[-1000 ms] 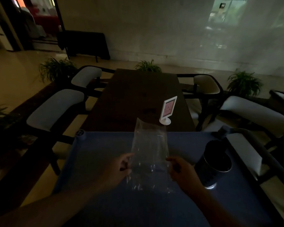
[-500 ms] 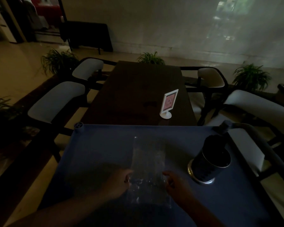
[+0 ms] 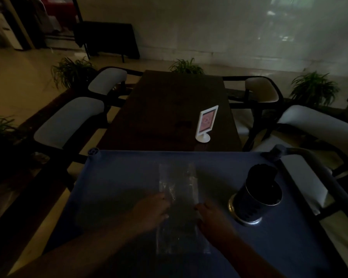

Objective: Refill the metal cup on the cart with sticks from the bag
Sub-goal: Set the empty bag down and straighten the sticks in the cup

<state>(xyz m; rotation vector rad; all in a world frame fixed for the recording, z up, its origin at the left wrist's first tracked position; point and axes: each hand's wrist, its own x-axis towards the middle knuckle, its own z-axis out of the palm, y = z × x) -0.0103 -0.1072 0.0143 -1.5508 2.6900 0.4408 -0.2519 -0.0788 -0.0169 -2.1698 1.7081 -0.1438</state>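
We've got the bag [image 3: 178,183] lying flat on the blue cart [image 3: 119,187], long side pointing away from us, approx mid-surface. L grip [image 3: 151,211] sits at its left edge and R grip [image 3: 211,217] at its right edge, both touching the plastic toward the end nearest us. It's too dark to say whether either grip is pinching the film or just laid on it w/ fingers spread, so we can't tell. The metal cup [image 3: 255,199] stands right of the bag, near it but apart. A dark bundle of sticks [image 3: 261,173] pokes up above its rim.

Our read: the bag looks thin & see-through, prob empty or close to it. So the fill step seems done and we're at the put-down/tidy stage. We can't rule out a few sticks left inside b/c the light's too poor.

Next move calls for a check of the bag first. If anything's left, we'd pinch one end, lift, and tip the open end over the cup w/o knocking it, as it looks narrow & prob top-heavy. If not, we let go.
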